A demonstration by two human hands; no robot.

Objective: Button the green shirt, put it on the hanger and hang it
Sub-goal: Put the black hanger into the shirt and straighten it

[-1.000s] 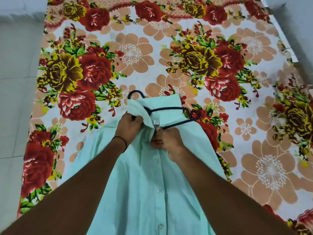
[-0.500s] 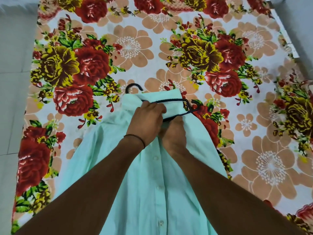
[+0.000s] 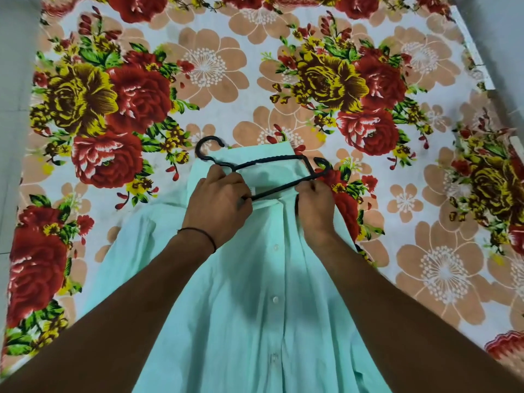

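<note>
Pale grey floor tiles [image 3: 11, 137] run down the left edge, beside a white cloth sheet printed with red, yellow and tan flowers [image 3: 215, 66], which covers nearly everything in view. A pale green button-front shirt [image 3: 241, 307] lies front-up on the sheet, its collar at the far end and its body running back toward me between my forearms. The placket is closed as far as I can see, with small white buttons [image 3: 275, 299] in a line down the middle.

A black plastic hanger [image 3: 272, 160] lies tilted across the collar, its hook resting on the sheet just left of the collar. Its upper bar crosses the green cloth, and its right tip reaches past the collar onto a red flower. My left forearm covers the shirt's left side, and a thin black thread band [image 3: 198, 231] circles the wrist.

My left hand [image 3: 218, 202] is knuckles-up at the collar, its fingers curled round the hanger below the hook, with the lower bar running in under the thumb. My right hand [image 3: 314, 205] is at the right side of the neck opening, its fingertips bunched and pinching the shirt's cloth just beside the lower bar. A strip of grey floor [image 3: 496, 24] shows at the far right corner.
</note>
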